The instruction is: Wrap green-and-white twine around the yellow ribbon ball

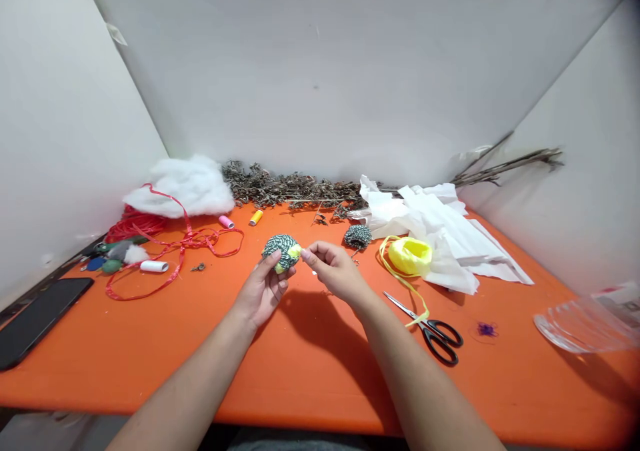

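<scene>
Your left hand (263, 289) is curled palm-up and gripping a ball wrapped in green-and-white twine (283, 251), with a patch of yellow showing at its side. Your right hand (336, 271) is just beside it, its fingertips (305, 255) pinched at that yellow patch; whatever they hold, if anything, is too small to make out. The ball is held above the orange worktop (320, 391), touching only your hands. Fingers wrapped firmly around the twine side should stop the turns from slipping while your right hand works at the yellow.

Just beyond your right hand lies a smaller bundle of the same twine (357, 236), then a yellow cord hank (409, 255), its strand trailing over black-handled scissors (436, 339). Crumpled white fabric (440, 237) spreads behind them. To your left are a tangle of red ribbon (175, 244), pink thread spool (226, 221), yellow thread spool (256, 217) and cotton wadding (180, 187). Dried twigs (290, 187) line the back edge, and a phone (40, 321) lies at the far left.
</scene>
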A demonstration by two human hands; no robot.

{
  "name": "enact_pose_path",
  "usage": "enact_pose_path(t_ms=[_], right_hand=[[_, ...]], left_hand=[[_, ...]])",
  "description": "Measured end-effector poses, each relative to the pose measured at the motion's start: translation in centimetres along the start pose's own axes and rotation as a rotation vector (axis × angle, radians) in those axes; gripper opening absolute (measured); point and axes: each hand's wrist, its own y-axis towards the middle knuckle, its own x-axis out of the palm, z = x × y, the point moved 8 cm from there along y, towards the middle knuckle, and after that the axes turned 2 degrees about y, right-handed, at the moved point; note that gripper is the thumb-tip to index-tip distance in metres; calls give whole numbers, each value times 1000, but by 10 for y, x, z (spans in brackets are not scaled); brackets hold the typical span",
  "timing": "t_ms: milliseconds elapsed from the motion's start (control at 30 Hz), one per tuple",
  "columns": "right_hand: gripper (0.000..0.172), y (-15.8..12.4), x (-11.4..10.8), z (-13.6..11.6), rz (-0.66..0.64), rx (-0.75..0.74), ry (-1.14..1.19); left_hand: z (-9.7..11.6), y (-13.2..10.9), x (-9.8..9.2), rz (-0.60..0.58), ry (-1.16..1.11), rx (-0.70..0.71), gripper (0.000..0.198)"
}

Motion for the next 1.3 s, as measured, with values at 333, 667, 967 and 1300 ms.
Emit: enact_pose_path(t_ms=[333,667,967,1300], right_hand=[[47,2,-2,4,14,-12,-16],[44,2,5,8,-9,-41,-85],[42,2,5,13,-27,-43,-124],[45,3,3,15,-22,-27,-173]], left_hand=[[-1,1,-2,6,-11,-5,17],[0,-3,2,-8,-54,-18,15],[0,-4,5,-15,-42,-31,21],[1,6,-3,23,56,123,29]])
